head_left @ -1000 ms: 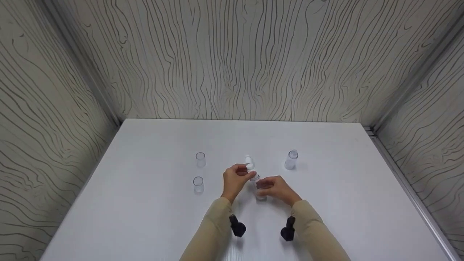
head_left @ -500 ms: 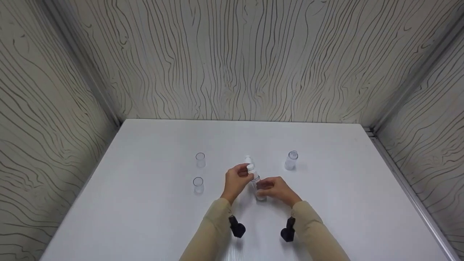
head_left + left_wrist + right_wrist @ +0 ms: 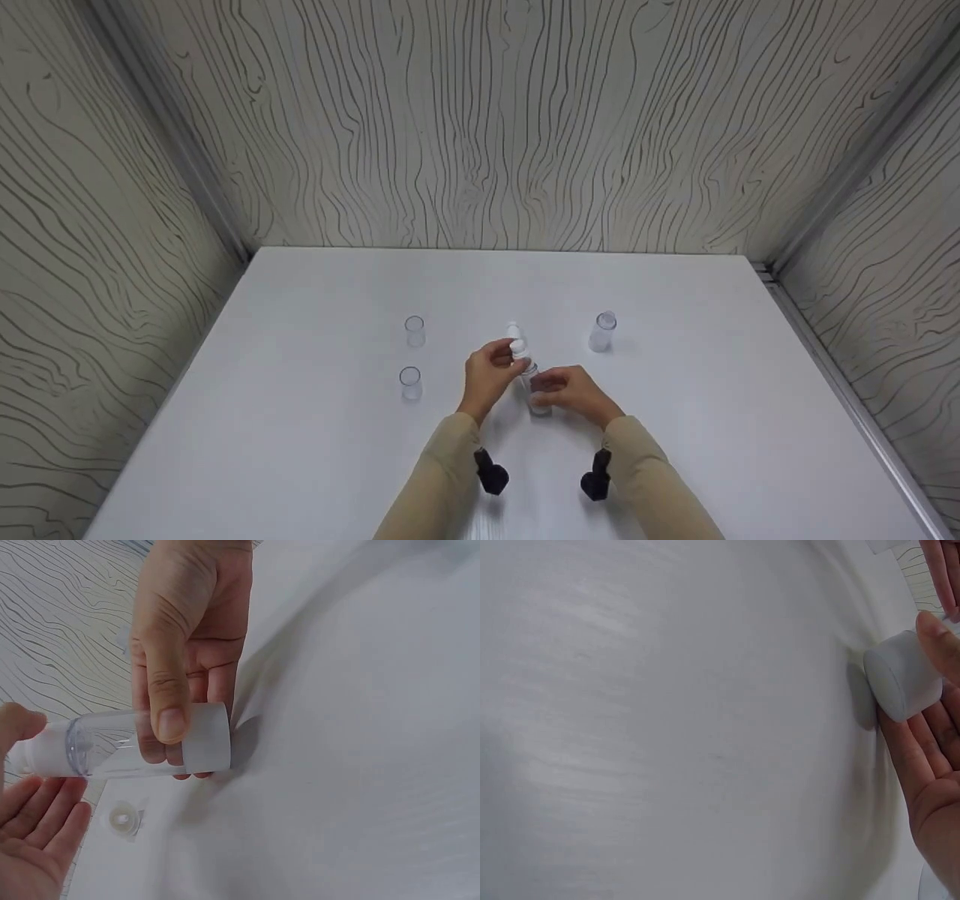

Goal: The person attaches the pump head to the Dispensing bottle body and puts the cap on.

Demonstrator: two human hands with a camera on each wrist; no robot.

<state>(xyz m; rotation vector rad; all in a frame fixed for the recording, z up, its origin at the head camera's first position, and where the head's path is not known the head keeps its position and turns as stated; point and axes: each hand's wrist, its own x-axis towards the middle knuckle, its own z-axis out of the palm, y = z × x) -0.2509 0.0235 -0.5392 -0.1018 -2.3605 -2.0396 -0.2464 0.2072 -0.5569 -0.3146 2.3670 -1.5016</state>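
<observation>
A clear bottle [image 3: 112, 742] with a white top [image 3: 519, 348] and a white base [image 3: 206, 737] is held tilted between both hands. My left hand [image 3: 489, 375] pinches the white top between thumb and fingers. Lower down, my right hand [image 3: 574, 390] grips the bottle near its base, thumb on one side and fingers on the other. The base is just above or on the table; I cannot tell which. Behind the bottle is a small white pump-like piece [image 3: 513, 329], partly hidden by the held top.
Two small clear cups or caps [image 3: 415, 331] stand to the left on the white table [image 3: 300, 442]. To the right stands another clear bottle [image 3: 601, 334], with a translucent piece in its mouth. Wood-patterned panels [image 3: 480, 127] rise behind and at both sides.
My left fingers and thumb shift slightly around the white top. My right hand stays in place on the bottle, and the other things have not moved.
</observation>
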